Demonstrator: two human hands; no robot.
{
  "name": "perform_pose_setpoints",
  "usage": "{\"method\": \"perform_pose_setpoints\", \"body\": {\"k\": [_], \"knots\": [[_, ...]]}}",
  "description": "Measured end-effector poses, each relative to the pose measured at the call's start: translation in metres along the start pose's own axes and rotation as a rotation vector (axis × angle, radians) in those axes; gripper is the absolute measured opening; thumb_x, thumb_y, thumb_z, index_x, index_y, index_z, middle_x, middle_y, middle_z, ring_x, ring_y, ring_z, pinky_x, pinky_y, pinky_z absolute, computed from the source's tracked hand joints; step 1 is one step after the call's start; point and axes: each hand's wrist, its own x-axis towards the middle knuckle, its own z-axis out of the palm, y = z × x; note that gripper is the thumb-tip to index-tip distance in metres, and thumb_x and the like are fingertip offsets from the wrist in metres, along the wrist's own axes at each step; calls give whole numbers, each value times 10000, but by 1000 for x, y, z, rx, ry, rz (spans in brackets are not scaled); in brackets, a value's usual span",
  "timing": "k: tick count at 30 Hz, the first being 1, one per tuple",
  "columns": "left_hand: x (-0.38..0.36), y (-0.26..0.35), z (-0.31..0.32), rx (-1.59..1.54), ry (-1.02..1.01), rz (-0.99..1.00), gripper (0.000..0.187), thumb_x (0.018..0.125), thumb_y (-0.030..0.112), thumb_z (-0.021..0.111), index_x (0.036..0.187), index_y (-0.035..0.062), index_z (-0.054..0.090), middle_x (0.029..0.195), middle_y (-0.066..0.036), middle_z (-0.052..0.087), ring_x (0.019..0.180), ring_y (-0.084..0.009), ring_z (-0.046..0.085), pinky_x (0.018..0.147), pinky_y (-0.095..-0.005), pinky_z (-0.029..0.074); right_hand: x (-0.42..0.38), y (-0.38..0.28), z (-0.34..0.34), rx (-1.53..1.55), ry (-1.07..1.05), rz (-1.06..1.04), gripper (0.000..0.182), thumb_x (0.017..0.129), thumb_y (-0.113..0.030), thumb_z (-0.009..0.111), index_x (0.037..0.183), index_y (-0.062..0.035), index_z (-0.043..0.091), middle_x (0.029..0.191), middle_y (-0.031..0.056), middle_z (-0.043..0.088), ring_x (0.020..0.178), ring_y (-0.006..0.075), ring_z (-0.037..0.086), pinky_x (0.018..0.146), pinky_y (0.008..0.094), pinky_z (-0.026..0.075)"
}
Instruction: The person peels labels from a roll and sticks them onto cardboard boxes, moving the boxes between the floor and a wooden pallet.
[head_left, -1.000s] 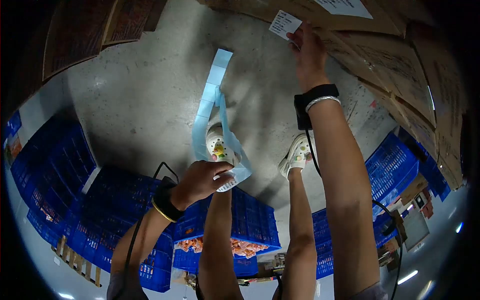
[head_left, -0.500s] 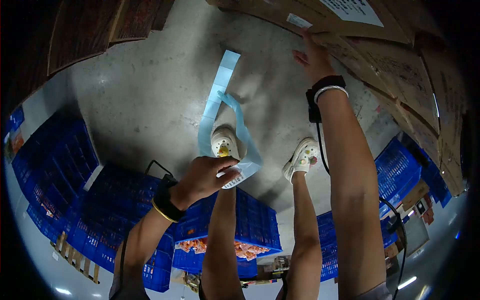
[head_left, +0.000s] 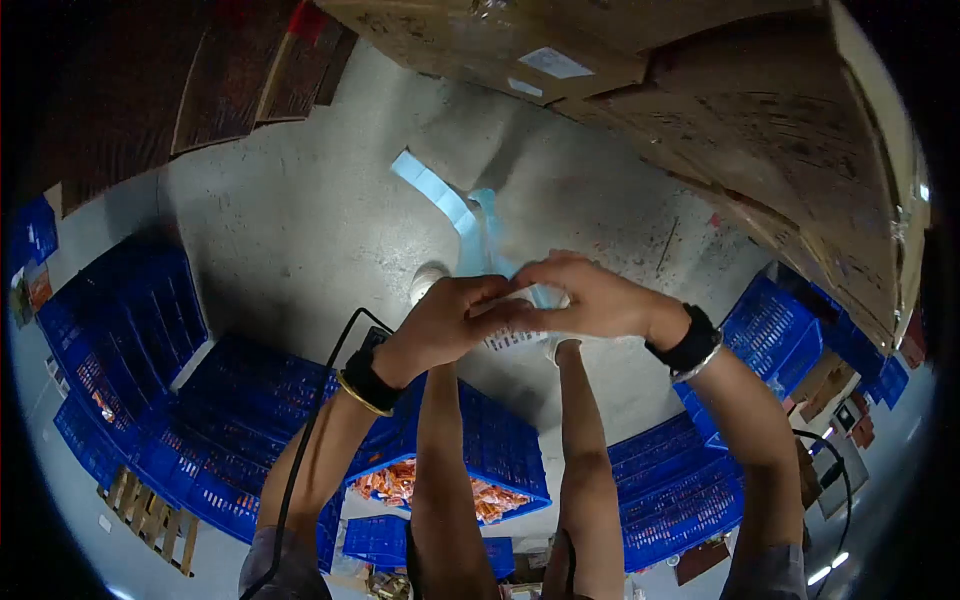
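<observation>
A long pale-blue strip of labels (head_left: 440, 190) hangs in front of my legs and curls back on itself, its far end over the floor. My left hand (head_left: 445, 320) is closed, pinching the strip's near end by a white printed label (head_left: 512, 338). My right hand (head_left: 600, 298) meets it from the other side, thumb and fingers closed around the same end. The fingertips of both hands nearly touch and partly hide the label. Behind the hands show parts of the pale clogs (head_left: 428, 280) on my feet.
Large cardboard boxes (head_left: 760, 130) with white stickers stand ahead and right. More brown boxes (head_left: 230, 90) are at the upper left. Blue plastic crates (head_left: 120, 340) line the left and sit behind me, one holding orange packets (head_left: 490, 500). A wooden pallet (head_left: 150, 520) lies lower left.
My right hand has left the cardboard box and come down to the strip's near end beside my left hand. The strip's far end has swung left, and the boxes appear shifted in view.
</observation>
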Motion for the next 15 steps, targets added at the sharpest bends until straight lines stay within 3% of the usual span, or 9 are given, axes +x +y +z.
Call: {"method": "perform_pose_setpoints", "body": {"k": [2,3,6,7,10,14,15], "knots": [[-13,42,2,-69,-85,-123,290,887,322,605,953,41,633,712,-67,613,624,-126,552,602,-257,424,-32,-20,-6,216,79,40,302,857,-280,636,1050,-48,614,934,113,647,931,192,584,810,324,451],[-22,61,4,-74,-88,-86,277,879,255,623,1027,21,630,806,-89,650,698,-134,587,667,-252,452,-47,-27,-11,327,116,56,300,845,-283,646,1016,-38,621,884,131,656,874,208,609,783,337,464],[-47,95,7,-63,-169,11,276,862,204,648,1044,-2,625,864,-94,665,738,-134,606,687,-256,469,-89,-37,-31,364,191,250,264,813,-222,668,991,-35,616,845,156,632,820,260,606,751,363,456],[-54,107,12,-49,-117,16,254,852,175,657,1039,6,628,862,-105,675,751,-146,630,681,-262,484,-99,-44,-29,28,444,34,220,790,-217,684,915,-47,619,804,153,618,774,289,586,707,378,448],[-67,136,27,51,-16,69,235,848,156,656,1042,24,633,850,-118,682,757,-165,654,670,-264,494,-125,-94,-18,-403,939,-57,190,776,-217,696,854,-60,623,804,148,624,772,282,583,705,386,443],[-70,174,48,152,-38,157,203,831,139,671,1010,45,656,843,-127,681,764,-182,669,676,-265,499,-160,-122,-7,209,487,106,248,768,-252,723,830,-31,627,758,133,638,725,227,641,635,302,479],[-68,181,53,173,-49,156,188,831,141,673,987,35,664,842,-106,686,748,-152,655,676,-260,497,-167,-115,-7,258,499,61,255,771,-251,730,809,-20,628,739,84,653,685,161,647,603,258,480]]}}
